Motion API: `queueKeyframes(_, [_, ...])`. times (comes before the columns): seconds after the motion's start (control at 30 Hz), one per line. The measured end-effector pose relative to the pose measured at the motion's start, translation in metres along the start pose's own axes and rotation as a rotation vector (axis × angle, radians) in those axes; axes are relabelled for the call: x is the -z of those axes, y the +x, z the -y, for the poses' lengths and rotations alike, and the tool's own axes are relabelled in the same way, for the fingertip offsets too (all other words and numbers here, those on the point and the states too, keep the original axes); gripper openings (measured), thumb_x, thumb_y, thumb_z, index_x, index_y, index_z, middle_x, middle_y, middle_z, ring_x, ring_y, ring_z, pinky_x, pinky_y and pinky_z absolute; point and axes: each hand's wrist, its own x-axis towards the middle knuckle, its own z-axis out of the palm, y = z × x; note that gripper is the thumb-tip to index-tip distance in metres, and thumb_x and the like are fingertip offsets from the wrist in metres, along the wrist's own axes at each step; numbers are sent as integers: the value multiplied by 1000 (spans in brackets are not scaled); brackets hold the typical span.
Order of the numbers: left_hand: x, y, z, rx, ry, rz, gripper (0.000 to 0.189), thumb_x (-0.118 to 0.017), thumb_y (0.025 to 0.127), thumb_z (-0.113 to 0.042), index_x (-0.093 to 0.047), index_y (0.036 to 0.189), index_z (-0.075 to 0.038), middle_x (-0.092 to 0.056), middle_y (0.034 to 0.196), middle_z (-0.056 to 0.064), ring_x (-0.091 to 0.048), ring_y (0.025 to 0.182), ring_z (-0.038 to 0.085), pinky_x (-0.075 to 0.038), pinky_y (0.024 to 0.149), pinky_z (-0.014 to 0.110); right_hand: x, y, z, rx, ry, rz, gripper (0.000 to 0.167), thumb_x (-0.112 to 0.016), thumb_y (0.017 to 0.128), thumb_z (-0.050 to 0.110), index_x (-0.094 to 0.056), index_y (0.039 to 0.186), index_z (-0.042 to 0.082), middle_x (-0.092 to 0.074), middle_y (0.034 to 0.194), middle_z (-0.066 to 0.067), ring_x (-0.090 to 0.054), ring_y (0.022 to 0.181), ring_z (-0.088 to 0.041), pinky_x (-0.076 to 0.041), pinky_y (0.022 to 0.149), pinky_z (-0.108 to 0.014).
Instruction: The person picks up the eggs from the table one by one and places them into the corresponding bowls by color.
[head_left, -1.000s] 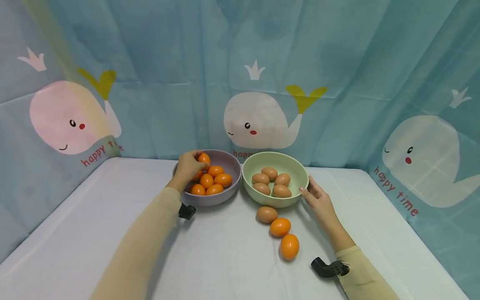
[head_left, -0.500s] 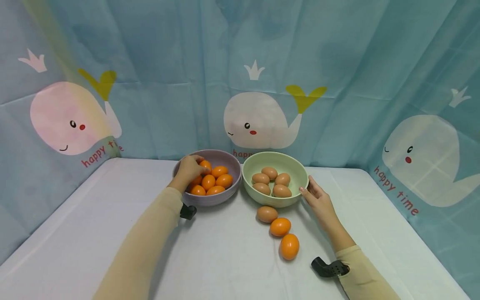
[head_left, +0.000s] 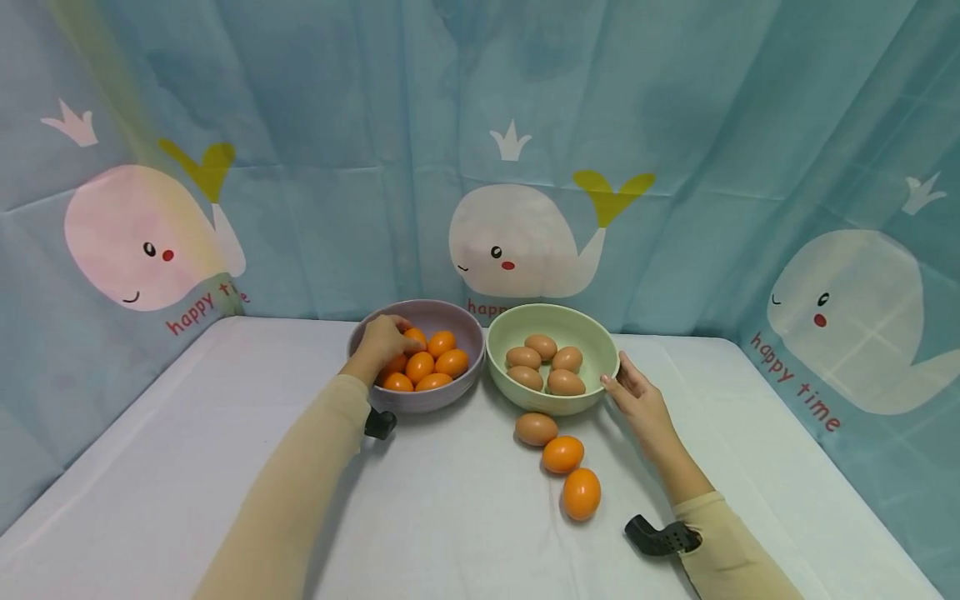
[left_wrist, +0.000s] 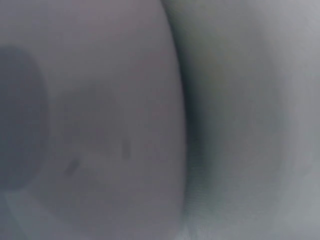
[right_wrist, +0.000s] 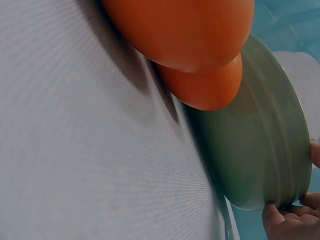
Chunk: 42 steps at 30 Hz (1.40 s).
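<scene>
In the head view my left hand (head_left: 382, 343) reaches into the purple bowl (head_left: 474, 360), thumb and fingers around an orange egg (head_left: 415, 338) among several other orange eggs (head_left: 452, 363). Its left side hides part of the bowl. My right hand (head_left: 641, 410) holds the right rim of the light green bowl (head_left: 551, 403), where several brown eggs (head_left: 566, 382) lie. In the right wrist view, fingertips (right_wrist: 274, 219) press on the green bowl's outside. Only the purple bowl's blurred wall (left_wrist: 125, 100) fills much of the left wrist view.
In front of the green bowl, a brown egg (head_left: 536, 429) and two orange eggs, one farther back (head_left: 562, 455) and one nearer (head_left: 581, 494), lie in a slanting row on the white tablecloth (head_left: 450, 517). A blue whale-print curtain (head_left: 360, 233) hangs behind the table.
My left hand has come down a little deeper into the purple bowl with the orange egg, and the eggs beside it have shifted slightly right. My right hand stays at the green bowl.
</scene>
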Motion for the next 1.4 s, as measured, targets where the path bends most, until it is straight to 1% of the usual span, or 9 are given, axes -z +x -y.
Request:
queueKeyframes(0.17, [0,2,0,17,-32,17,53,-70,93,-26,-54,137,-1,-57,137,19,-53,120,32,-43,113,44,0,0,0,2,2,-7,74,-54,103,30,-10,160,11,-12,166,-6,-15,154,-20,-27,118,-35])
queueKeyframes(0.3, [2,0,0,40,-114,-19,51,-68,94,-27,-55,137,-3,-55,140,17,-52,122,32,-44,113,44,-1,0,0,10,-12,-11,74,-54,103,30,-11,159,9,-13,166,-7,-16,154,-22,-27,117,-34])
queueKeyframes(0.37, [4,-2,-2,32,-151,-52,51,-68,94,-27,-55,137,-3,-54,142,17,-51,125,32,-43,113,43,0,0,-1,8,-23,-12,74,-54,103,31,-11,159,9,-13,166,-7,-16,154,-22,-26,118,-34])
queueKeyframes(0.47, [2,-10,-10,-7,-193,-92,52,-68,94,-27,-55,139,-4,-53,144,17,-49,131,33,-40,116,44,2,-3,-1,-1,-31,-12,74,-53,103,31,-11,160,11,-13,166,-6,-16,154,-20,-26,118,-34])
queueKeyframes(0.57, [-5,-23,-25,-59,-249,-99,53,-69,94,-28,-55,140,-8,-53,146,14,-46,136,32,-38,117,44,5,-6,1,-8,-25,-11,74,-52,104,31,-9,160,12,-11,167,-5,-14,154,-20,-25,119,-35])
queueKeyframes(0.8, [-23,-58,-59,-205,-290,-96,59,-76,87,-34,-56,139,-14,-60,140,7,-55,131,27,-45,111,44,1,-4,1,-10,-19,5,73,-52,104,31,-8,160,12,-11,167,-3,-13,155,-19,-25,119,-35])
queueKeyframes(1.03, [-44,-90,-83,-339,-425,-30,51,-82,82,-25,-64,129,-11,-67,130,11,-63,122,29,-54,101,40,0,-3,3,1,-21,-1,73,-52,104,30,-9,160,13,-11,167,-3,-14,154,-19,-26,118,-33])
queueKeyframes(1.27, [-67,-110,-91,-365,-457,82,50,-83,81,-28,-67,126,-15,-70,123,3,-66,117,25,-57,93,33,0,-3,2,4,-16,5,73,-52,104,30,-8,160,12,-11,167,-4,-14,154,-20,-26,118,-33])
queueKeyframes(1.4, [-77,-119,-92,-382,-476,147,49,-83,81,-28,-67,125,-14,-71,123,6,-65,118,29,-58,92,33,0,-2,1,1,-18,-1,74,-53,103,32,-9,160,12,-12,166,-4,-15,154,-20,-26,118,-33])
